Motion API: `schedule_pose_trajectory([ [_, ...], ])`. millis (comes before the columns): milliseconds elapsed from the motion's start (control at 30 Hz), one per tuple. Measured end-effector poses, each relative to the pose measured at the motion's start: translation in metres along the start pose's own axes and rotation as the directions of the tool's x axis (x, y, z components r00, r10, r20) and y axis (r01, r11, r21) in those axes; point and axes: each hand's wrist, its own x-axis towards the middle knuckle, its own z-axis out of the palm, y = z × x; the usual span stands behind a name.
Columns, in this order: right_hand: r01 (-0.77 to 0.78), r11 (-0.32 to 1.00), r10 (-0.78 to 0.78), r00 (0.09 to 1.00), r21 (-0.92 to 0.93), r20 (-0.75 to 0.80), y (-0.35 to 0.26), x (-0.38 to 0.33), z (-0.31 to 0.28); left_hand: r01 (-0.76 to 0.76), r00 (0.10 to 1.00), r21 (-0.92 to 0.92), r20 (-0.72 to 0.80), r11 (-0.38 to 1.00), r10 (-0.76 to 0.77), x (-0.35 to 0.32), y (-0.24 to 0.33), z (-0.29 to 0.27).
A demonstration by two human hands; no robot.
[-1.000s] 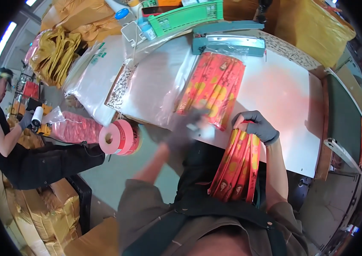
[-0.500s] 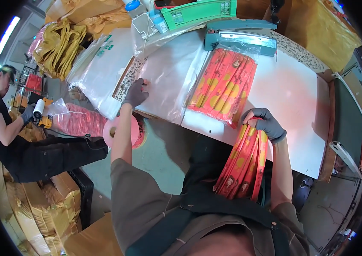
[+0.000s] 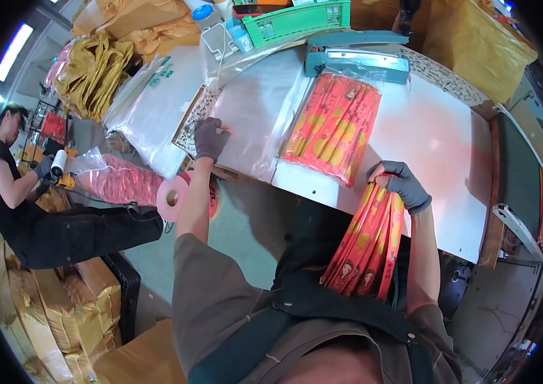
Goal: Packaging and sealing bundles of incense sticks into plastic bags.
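Observation:
My right hand point(image 3: 401, 187), in a grey glove with bare fingertips, is closed around the top of a bunch of long red-and-yellow printed packets point(image 3: 364, 246). They hang fanned out over the table's front edge, in front of my body. My left hand point(image 3: 211, 139), gloved the same way, rests at the left edge of a flat stack of clear plastic bags point(image 3: 259, 105). Its fingers are curled together, and whether they pinch a bag's edge is too small to make out. Between the hands lies a clear bag filled with similar red packets point(image 3: 334, 128).
A teal bag sealer point(image 3: 358, 61) stands at the back of the white table point(image 3: 434, 141), with a green crate point(image 3: 297, 22) behind it. More plastic bags point(image 3: 150, 112) lie left. A pink roll point(image 3: 172, 198) sits below my left arm. A co-worker point(image 3: 19, 185) holds a white roll.
My left hand has shifted slightly right and its fingers have curled in more. My right hand still grips the bunch of packets, almost unmoved. The view has tilted a little.

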Motion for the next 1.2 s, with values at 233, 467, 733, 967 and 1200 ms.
schedule_pose_trajectory([
  [233,-0.006,1.000,0.006,1.000,-0.005,0.005,0.000,0.002,0.003,-0.061,0.996,-0.055,0.067,0.997,0.065,0.009,-0.008,-0.002],
  [467,-0.007,1.000,0.007,1.000,0.005,0.021,0.008,0.007,0.000,0.213,0.960,-0.309,0.244,0.927,-0.139,0.019,0.020,0.002],
  [733,0.005,0.997,-0.004,1.000,-0.075,0.022,0.000,0.012,0.009,0.216,0.973,-0.969,0.224,-0.117,-0.054,0.003,0.158,-0.006],
  [967,-0.132,0.987,0.124,0.988,-0.096,-0.090,0.008,0.030,0.020,0.240,0.913,-0.885,0.346,0.399,0.218,-0.060,0.249,0.005],
  [1200,-0.085,0.995,0.080,0.992,-0.052,-0.094,0.001,0.016,0.019,0.737,0.672,-0.673,0.721,-0.059,0.171,-0.066,0.254,-0.007],
])
